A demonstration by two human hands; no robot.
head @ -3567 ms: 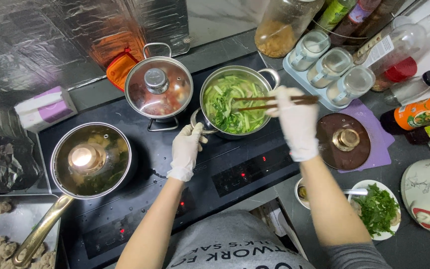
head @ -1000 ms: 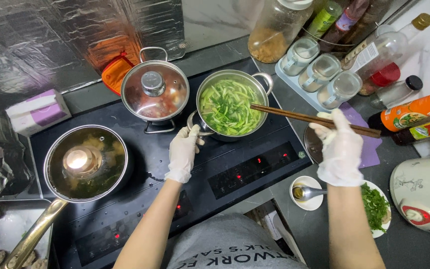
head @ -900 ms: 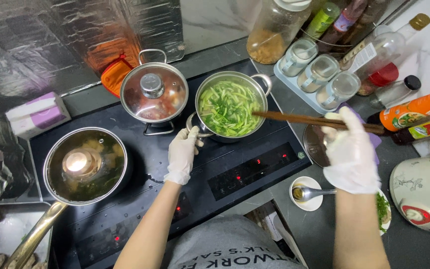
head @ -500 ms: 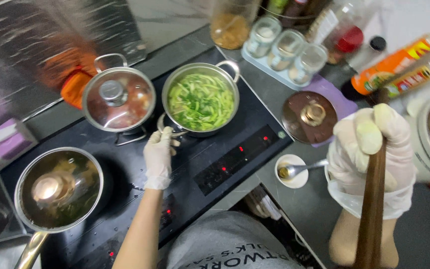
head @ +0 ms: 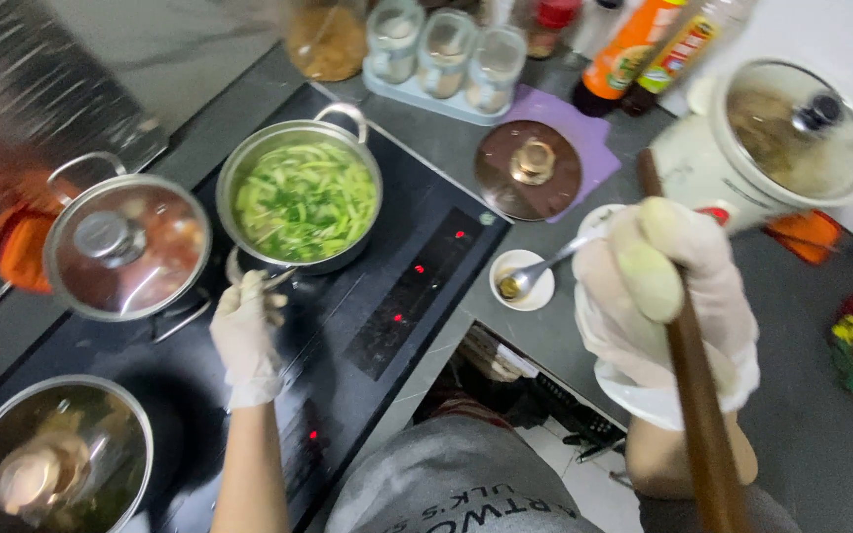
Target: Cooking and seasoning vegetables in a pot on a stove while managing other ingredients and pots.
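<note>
My right hand [head: 663, 301], in its thin pale glove, has come away from the open round steel pot of chopped green vegetables in broth [head: 303, 202]: a second ago the long brown wooden chopsticks [head: 693, 385] reached across into that pot, and now I hold them closed in my fist, drawn back toward my body over the dark desk [head: 802, 415], their length running from near the white rice cooker with the glass lid [head: 772, 148] down past my wrist. So the stirring has stopped and the greens sit undisturbed, spread across the liquid. My left hand [head: 247, 336], gloved the same way, has stayed where it was, fingers wrapped on the short side handle of the greens pot at the pot's near edge, steadying it on the black glass cooktop with red indicator lights [head: 397, 296]. To the left of that pot stands the steel pot with the glass lid over a reddish stew [head: 128, 247], and nearer me the third lidded steel pot [head: 51, 464], both closed. Just left of my right hand lies the small white dish holding a metal spoon [head: 523, 281], and behind it the round brown lid on the purple mat [head: 528, 168], the cover of the greens pot as I judge it, still off.
</note>
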